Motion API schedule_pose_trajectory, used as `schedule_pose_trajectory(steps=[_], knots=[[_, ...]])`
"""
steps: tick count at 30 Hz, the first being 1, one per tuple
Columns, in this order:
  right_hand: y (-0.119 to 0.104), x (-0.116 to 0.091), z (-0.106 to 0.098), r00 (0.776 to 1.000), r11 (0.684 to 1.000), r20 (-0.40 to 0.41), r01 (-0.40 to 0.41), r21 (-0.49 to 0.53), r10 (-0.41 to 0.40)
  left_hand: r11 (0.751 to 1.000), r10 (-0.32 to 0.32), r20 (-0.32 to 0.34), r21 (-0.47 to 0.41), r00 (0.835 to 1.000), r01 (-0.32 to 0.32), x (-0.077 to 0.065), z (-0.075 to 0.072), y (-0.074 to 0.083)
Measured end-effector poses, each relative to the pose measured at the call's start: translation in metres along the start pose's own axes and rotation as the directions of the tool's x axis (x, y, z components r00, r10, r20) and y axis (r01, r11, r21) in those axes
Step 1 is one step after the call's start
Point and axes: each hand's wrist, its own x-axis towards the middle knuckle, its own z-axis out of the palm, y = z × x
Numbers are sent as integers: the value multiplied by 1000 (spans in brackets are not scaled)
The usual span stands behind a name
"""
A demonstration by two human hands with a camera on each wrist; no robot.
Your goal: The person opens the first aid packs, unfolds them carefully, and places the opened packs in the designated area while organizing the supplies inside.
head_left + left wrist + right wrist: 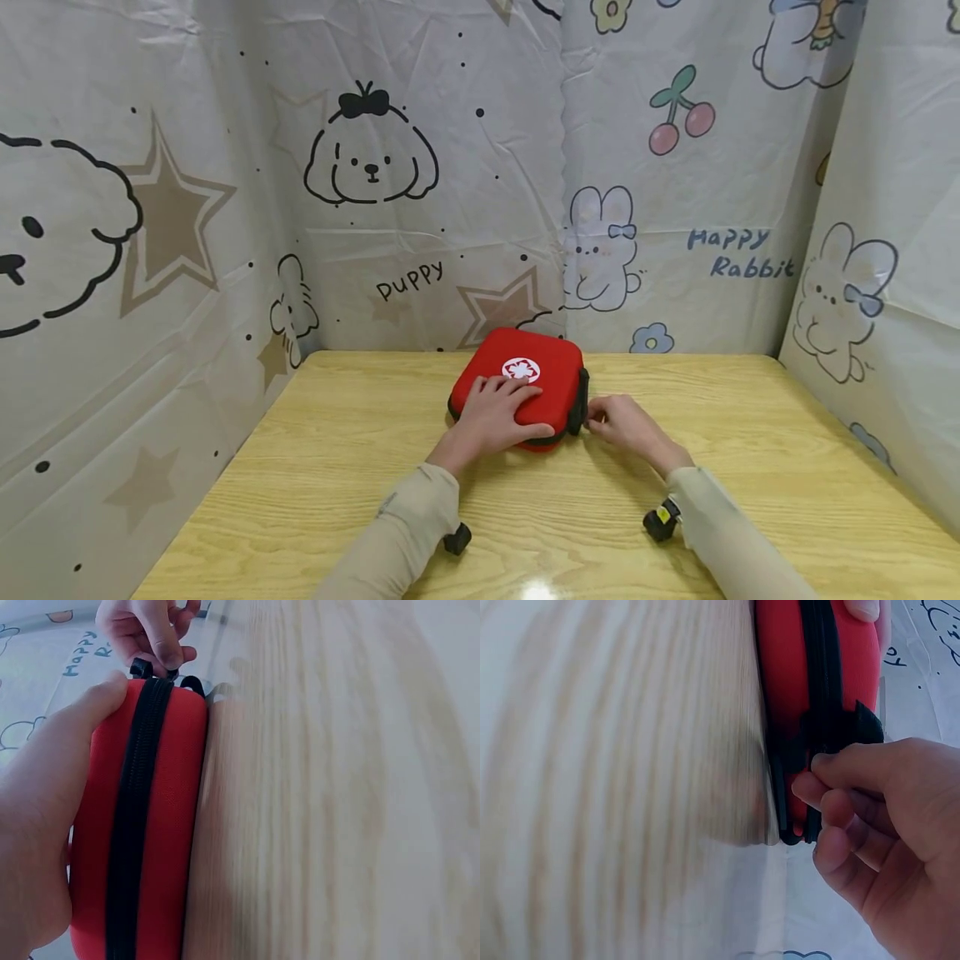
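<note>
A red zippered first-aid case [555, 362] with a white round emblem lies flat on the table. My left hand [491, 421] rests on its top near the front left, fingers spread and thumb along the front edge. At the case's right side, my right hand [626, 425] pinches the zipper pull [172, 674] between thumb and index finger. The black zipper [136, 787] runs closed along the front side in the left wrist view. A black handle strap [581, 396] stands at the right side, beside the right fingertips. The pinched end is mostly hidden by the fingers.
The case is on a light wooden table [720, 433], close to its back edge. Cloth curtains [465, 167] with puppy and rabbit drawings hang behind and on both sides. A small black camera device [662, 521] is strapped at the right wrist, another [457, 539] at the left.
</note>
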Motion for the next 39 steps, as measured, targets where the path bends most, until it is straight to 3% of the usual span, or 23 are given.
schedule_pose_trajectory(steps=[12,19,28,33,39], knots=[[-9,0,-3,994,1000,106,12,28,-15,995,-65,-39,77,997,67,12,6,13],[-9,-4,-5,985,998,172,-11,59,1,995,-81,-2,52,997,81,14,4,23],[-11,-9,-3,980,983,197,-49,176,13,986,-139,-30,85,990,141,21,11,36],[-9,-9,-3,984,987,175,-43,155,16,982,-164,-63,85,984,169,24,14,43],[-7,-11,-4,982,985,180,-83,150,55,987,-125,-44,93,991,129,20,7,36]])
